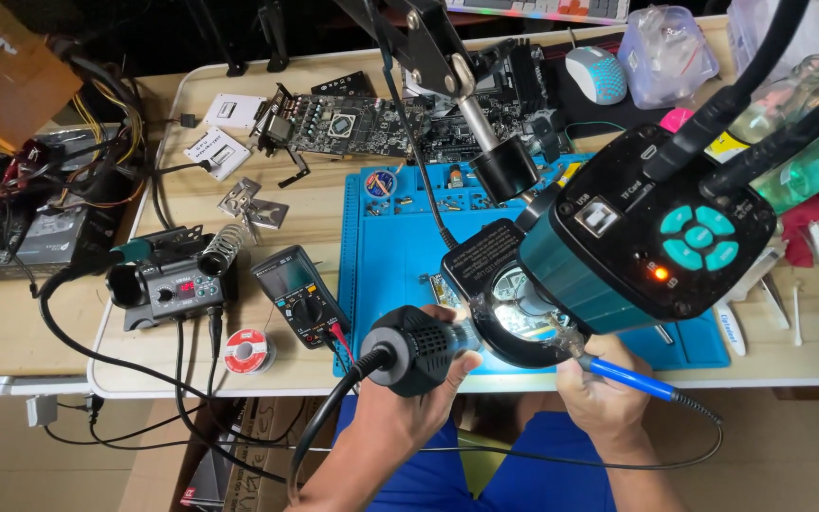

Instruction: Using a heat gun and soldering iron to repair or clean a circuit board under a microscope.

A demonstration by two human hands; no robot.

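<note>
Black ribbed plastic hot-air gun, cylindrical with a thick rubber cable trailing from its rear, is sitting low in the centre of the frame, pointing its nozzle toward the glowing ring light under the teal metal microscope camera. The left hand is wrapping its grip firmly around the gun's body. The right hand, lower right of centre, is clenching its grip on a slim blue-handled soldering iron, whose tip is reaching under the ring light; whatever is lying beneath is hidden. Both are hovering over the near edge of the smooth blue silicone work mat on the pale table. Left of the mat, a dark rectangular multimeter, a red solder spool and a black soldering station are lying close together.
</note>
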